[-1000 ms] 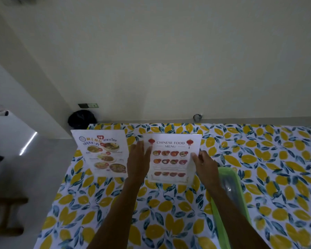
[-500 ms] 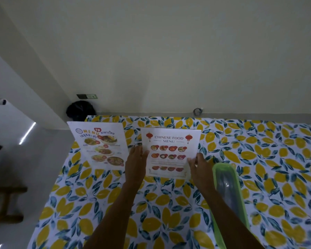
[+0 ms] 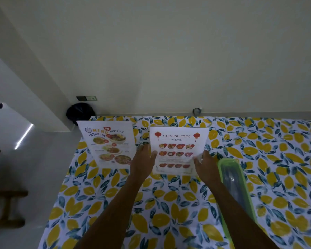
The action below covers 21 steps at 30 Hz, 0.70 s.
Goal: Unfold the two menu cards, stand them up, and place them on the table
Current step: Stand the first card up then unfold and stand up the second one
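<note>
Your left hand (image 3: 142,161) and right hand (image 3: 206,166) grip the side edges of the Chinese food menu card (image 3: 178,150), upright on the lemon-print table (image 3: 258,177). The Thai menu card (image 3: 109,143) stands just beside it, untouched, and a green container (image 3: 230,168) sits near your right wrist.

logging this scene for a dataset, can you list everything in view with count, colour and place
Chinese food menu card: 1, white with red print, standing mid-table, held at both side edges
Thai menu card: 1, white with food photos, standing near the table's left edge, untouched
tablecloth: 1, white with yellow lemons and blue-green leaves, covering the table
container: 1, green rim with clear lid, on the table right of the Chinese card
dark bag: 1, black, on the floor behind the table's far left corner
wall socket: 1, dark and green, low on the wall
left hand: 1, on the Chinese card's left edge
right hand: 1, on its right edge
</note>
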{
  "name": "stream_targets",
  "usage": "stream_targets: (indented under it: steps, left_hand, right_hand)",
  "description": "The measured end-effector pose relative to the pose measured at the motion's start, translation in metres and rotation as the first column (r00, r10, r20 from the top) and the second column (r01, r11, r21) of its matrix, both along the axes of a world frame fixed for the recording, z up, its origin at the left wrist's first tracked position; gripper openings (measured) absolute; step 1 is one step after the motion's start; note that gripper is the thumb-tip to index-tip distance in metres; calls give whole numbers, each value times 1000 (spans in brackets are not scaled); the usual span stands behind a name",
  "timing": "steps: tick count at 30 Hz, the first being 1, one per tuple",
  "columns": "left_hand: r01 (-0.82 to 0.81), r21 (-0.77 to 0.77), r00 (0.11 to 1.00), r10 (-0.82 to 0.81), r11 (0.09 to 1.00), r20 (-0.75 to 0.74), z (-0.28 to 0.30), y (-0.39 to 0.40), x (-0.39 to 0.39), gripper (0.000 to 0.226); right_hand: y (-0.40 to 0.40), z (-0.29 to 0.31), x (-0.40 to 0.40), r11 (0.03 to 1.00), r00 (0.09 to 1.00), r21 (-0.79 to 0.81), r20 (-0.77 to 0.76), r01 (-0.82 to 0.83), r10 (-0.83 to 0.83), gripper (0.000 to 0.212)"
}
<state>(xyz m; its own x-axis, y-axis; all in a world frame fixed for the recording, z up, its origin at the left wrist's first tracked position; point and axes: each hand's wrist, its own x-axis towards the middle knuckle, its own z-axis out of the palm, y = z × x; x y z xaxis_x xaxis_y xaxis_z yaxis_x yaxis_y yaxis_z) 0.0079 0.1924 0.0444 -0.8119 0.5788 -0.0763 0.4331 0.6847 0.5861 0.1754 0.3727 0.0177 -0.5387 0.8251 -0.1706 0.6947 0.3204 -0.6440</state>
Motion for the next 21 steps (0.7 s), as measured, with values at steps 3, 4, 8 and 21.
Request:
stream_targets:
  steps: [3, 4, 8, 21]
  left_hand:
    - [25, -59, 1000, -25, 998, -2, 6, -18, -3, 52]
    - [40, -86, 999, -41, 995, -7, 5, -26, -4, 55]
    - [88, -154, 995, -93, 984, -25, -1, -66, -11, 65]
    - [162, -243, 973, -196, 956, -121, 19, -209, -66, 80]
  right_hand:
    - [-14, 7, 6, 995, 987, -1, 127, 103, -102, 55]
    - [-21, 8, 9, 990, 974, 17, 176, 141, -141, 62]
    - [-61, 20, 12, 984, 953, 128, 261, 124, -154, 69]
    - [-209, 58, -56, 948, 949, 293, 314, -128, 31, 50]
